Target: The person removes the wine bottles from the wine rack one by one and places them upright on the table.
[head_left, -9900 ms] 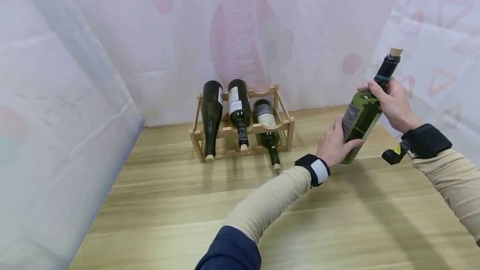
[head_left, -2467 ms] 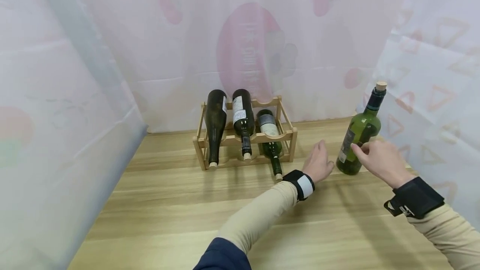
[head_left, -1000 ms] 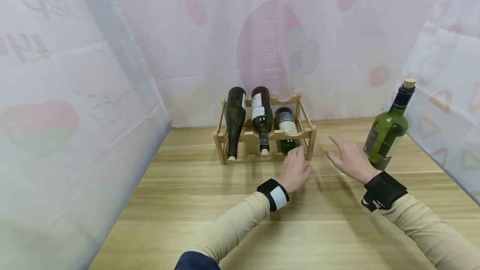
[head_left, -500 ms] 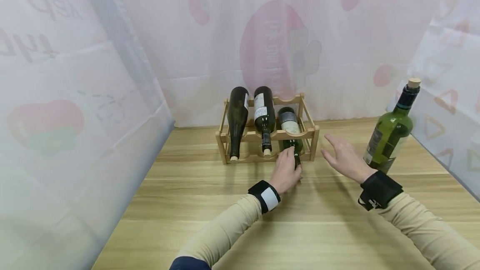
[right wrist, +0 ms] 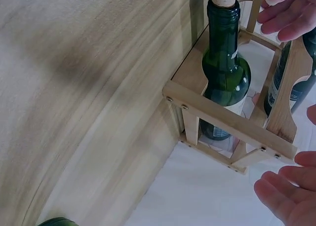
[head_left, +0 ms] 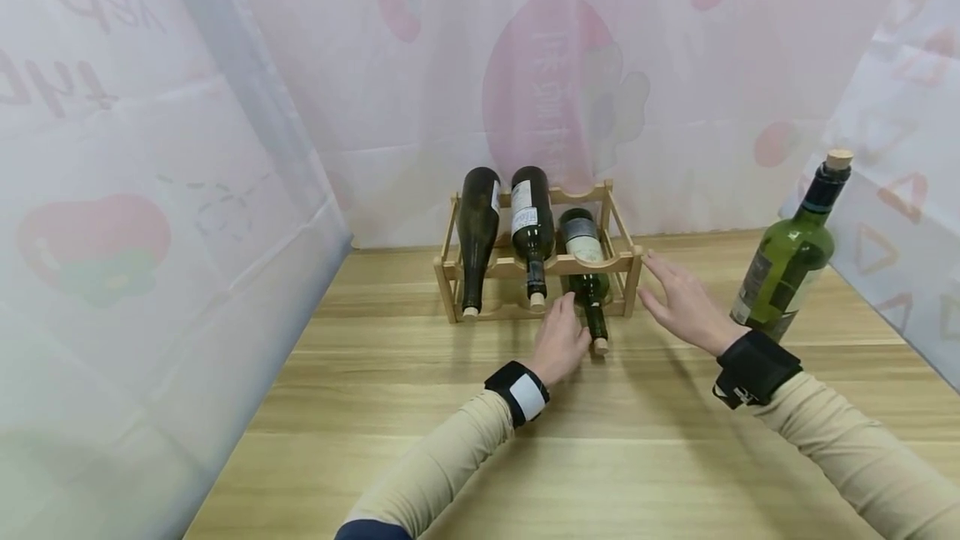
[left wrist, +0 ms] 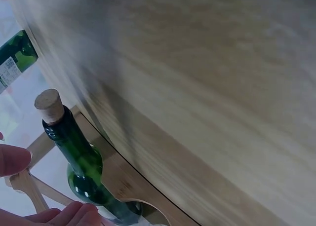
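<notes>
A green bottle (head_left: 592, 286) is cradled in the rack (head_left: 499, 270); before it the left hand (head_left: 558, 344) is held relaxed, beside it the right hand (head_left: 690, 307), fingers outstretched.

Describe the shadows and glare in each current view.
Head view: soft shadows streak the wooden tabletop; left wrist view: white glints on the lying green wine bottle; right wrist view: that bottle glints at its shoulder, and a broad, soft-edged shadow darkens the tabletop.

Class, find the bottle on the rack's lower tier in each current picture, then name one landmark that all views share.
Head: the lower-tier bottle is right of centre.
Left wrist: lower-tier bottle, lower left.
Right wrist: lower-tier bottle, upper part, right of centre.
Shared landmark: the wooden rack.
</notes>
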`<state>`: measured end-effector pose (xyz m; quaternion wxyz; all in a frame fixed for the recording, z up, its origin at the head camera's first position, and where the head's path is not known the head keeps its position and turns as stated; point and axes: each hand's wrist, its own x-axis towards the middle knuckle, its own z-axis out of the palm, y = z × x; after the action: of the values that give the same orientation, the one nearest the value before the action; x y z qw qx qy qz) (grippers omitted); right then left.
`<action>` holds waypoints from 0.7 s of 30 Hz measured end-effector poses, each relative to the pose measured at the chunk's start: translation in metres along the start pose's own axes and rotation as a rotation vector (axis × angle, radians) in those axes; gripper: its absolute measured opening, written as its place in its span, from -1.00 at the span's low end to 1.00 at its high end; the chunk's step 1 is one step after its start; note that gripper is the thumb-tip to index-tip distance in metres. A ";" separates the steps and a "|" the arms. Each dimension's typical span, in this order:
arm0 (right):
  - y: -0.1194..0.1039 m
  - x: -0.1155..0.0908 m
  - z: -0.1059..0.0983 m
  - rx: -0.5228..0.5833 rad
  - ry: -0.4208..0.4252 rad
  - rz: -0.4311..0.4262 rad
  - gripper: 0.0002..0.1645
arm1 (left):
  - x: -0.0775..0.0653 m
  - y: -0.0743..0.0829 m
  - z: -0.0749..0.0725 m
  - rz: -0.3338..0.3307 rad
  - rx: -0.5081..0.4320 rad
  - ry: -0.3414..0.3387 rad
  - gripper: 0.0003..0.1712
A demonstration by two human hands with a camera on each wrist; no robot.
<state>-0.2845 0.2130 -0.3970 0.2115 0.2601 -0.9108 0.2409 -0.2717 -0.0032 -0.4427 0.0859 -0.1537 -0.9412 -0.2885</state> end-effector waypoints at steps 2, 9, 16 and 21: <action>0.000 0.002 0.001 -0.011 0.004 -0.015 -0.38 | -0.001 -0.002 -0.001 -0.004 -0.010 0.003 -0.32; -0.001 0.006 0.005 -0.032 0.021 -0.064 -0.37 | -0.004 -0.011 -0.004 -0.034 -0.062 0.034 -0.37; -0.004 0.014 0.007 -0.081 0.022 -0.131 -0.39 | -0.005 -0.020 -0.011 -0.018 0.073 0.125 -0.71; -0.004 0.017 0.010 -0.102 0.012 -0.138 -0.39 | -0.006 -0.025 -0.013 -0.012 0.077 0.168 -0.80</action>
<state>-0.2979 0.1978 -0.3953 0.2459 0.3098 -0.9005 0.1808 -0.2733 -0.0322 -0.4467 0.1685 -0.1197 -0.9420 -0.2645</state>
